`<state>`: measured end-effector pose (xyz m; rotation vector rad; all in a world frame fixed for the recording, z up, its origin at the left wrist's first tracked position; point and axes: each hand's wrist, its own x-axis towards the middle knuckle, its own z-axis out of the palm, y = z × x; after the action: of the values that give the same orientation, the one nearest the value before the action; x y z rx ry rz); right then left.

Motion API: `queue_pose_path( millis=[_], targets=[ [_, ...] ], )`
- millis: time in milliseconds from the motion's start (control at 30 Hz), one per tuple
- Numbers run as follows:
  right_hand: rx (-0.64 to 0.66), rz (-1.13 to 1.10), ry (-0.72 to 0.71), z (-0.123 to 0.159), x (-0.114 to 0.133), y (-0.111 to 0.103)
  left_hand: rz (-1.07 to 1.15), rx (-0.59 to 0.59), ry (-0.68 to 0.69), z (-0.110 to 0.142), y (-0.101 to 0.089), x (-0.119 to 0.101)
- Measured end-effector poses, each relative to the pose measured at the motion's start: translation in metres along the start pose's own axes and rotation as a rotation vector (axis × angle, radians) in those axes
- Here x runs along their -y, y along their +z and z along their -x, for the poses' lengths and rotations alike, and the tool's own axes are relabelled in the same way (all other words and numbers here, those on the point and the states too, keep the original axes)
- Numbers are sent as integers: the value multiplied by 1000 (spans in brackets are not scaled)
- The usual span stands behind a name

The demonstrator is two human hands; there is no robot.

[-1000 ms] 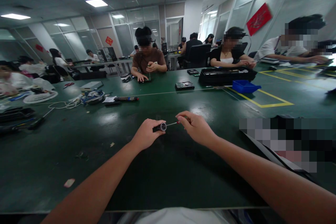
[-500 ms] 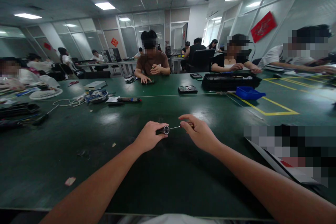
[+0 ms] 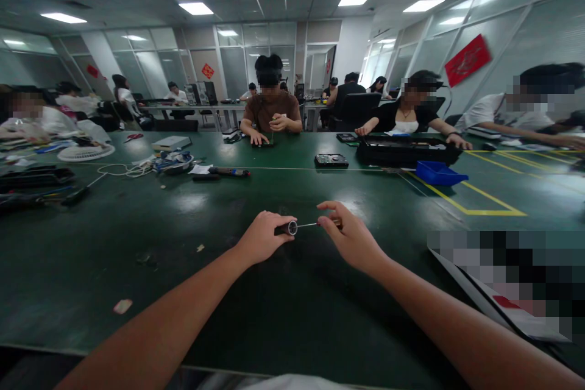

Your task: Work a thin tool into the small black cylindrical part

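My left hand (image 3: pixel 259 240) is wrapped round a dark cylindrical piece (image 3: pixel 292 228), whose round, pale-rimmed end faces to the right. What kind of piece it is, I cannot make out. In my right hand (image 3: pixel 355 239) a screwdriver (image 3: pixel 308 225) is pinched between thumb and fingers, with the index finger raised off it. Its thin metal shaft points left and its tip meets the rimmed end of the piece; whether it is inside is too small to tell. Both hands are just above the green table (image 3: pixel 256 317).
Ahead lie a hard drive (image 3: pixel 331 160), a dark tool with a coloured handle (image 3: pixel 230 172) and tangled cables (image 3: pixel 171 161). A blue tray (image 3: pixel 439 173) stands by a long black housing (image 3: pixel 406 151). Bottom right is a partly blurred flat object (image 3: pixel 479 292). Co-workers sit across the table.
The view has shifted slightly, while my hands keep the same hold on the piece and the screwdriver. Behind the black housing, a co-worker's hands have moved apart to its two ends.
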<state>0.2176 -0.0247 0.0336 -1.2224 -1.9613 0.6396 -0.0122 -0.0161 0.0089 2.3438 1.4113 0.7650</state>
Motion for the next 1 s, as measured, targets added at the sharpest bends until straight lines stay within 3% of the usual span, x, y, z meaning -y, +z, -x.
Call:
queue_pose_path(
  millis=[133,233,600,867,1000],
  targets=[
    [20,-7,-44,1,-2,-1,4,-19,-2,-1,-1,1],
    [76,-16,13,-1,-6,0,-2,-6,-1,-1,0,2],
    [-85,-91,3,-2,-13,6,-3,10,14,0,0,-1],
    [-35,-76,53,-2,-10,1,-15,30,32,0,3,-2],
    [-55,-79,6,0,-8,2,-10,22,16,0,0,-3]
  ],
)
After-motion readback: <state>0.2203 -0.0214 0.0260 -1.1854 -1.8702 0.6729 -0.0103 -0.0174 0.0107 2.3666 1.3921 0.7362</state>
